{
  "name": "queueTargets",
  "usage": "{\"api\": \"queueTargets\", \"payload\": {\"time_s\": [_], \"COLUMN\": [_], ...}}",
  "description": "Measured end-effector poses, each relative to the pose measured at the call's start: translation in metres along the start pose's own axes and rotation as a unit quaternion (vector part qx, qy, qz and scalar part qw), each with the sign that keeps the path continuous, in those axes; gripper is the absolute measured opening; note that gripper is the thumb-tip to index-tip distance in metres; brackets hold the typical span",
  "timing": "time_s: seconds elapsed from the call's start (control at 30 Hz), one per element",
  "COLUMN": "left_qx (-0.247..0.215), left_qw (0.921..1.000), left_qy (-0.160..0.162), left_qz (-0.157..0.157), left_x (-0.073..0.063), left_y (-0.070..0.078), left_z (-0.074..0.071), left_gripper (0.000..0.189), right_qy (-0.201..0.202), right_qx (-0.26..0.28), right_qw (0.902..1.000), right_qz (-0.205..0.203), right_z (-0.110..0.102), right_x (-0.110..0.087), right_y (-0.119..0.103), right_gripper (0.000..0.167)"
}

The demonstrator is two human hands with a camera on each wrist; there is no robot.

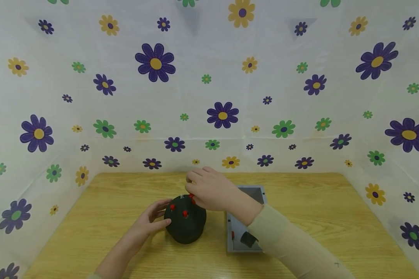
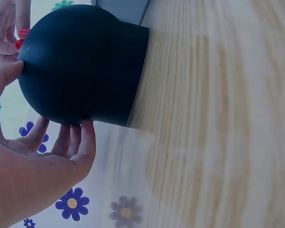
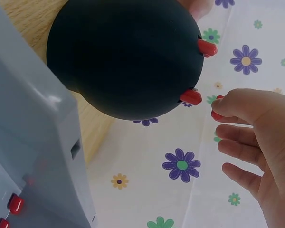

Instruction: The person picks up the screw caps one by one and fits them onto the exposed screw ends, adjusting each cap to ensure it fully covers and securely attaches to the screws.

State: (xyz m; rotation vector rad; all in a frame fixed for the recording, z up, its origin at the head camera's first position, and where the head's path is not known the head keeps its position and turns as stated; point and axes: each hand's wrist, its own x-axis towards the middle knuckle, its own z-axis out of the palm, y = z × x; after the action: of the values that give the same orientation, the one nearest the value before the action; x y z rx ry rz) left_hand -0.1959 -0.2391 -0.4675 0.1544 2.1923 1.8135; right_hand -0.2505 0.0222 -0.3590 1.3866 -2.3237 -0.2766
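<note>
A dark rounded dome [image 1: 186, 228] with a flat base stands on the table, small red knobs [image 1: 185, 214] sticking out of its top. A bare metal pin [image 1: 181, 196] shows at its far edge. My left hand [image 1: 150, 219] holds the dome's left side, thumb toward the top and fingers spread along the wall. Above the dome's right side is my right hand [image 1: 213, 190]. In the right wrist view its thumb and forefinger pinch a small red piece [image 3: 216, 115], apart from the dome and close to another red knob [image 3: 191, 97].
Right of the dome stands a grey bin [image 1: 244, 251], partly hidden under my right forearm. Inside it are a black piece [image 1: 248, 239] and red pieces [image 3: 15, 203]. A flowered sheet [image 1: 192, 89] walls the wooden table [image 1: 317, 232] at the back and sides.
</note>
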Motion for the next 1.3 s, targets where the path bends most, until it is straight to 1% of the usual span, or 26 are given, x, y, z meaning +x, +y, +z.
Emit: {"api": "queueTargets", "payload": {"time_s": [0.43,0.63,0.93,1.3], "left_qx": [0.001,-0.002,-0.002,-0.002], "left_qw": [1.0,1.0,1.0,1.0], "left_qy": [0.003,0.002,0.001,0.001], "left_qz": [0.0,-0.004,-0.008,-0.009], "left_x": [0.001,0.001,0.001,0.001], "left_y": [-0.001,-0.001,-0.001,0.0], "left_z": [0.0,0.0,0.0,0.0], "left_gripper": [0.071,0.072,0.072,0.072], "right_qy": [-0.003,-0.016,-0.022,-0.052], "right_qx": [0.013,0.015,0.022,-0.002], "right_qw": [0.9999,0.9997,0.9994,0.9984], "right_qz": [0.006,0.01,0.014,0.021], "right_z": [0.006,0.005,0.01,0.011], "right_x": [0.008,0.012,0.018,0.027], "right_y": [0.001,0.0,0.0,-0.003], "right_gripper": [0.016,0.016,0.015,0.018]}}
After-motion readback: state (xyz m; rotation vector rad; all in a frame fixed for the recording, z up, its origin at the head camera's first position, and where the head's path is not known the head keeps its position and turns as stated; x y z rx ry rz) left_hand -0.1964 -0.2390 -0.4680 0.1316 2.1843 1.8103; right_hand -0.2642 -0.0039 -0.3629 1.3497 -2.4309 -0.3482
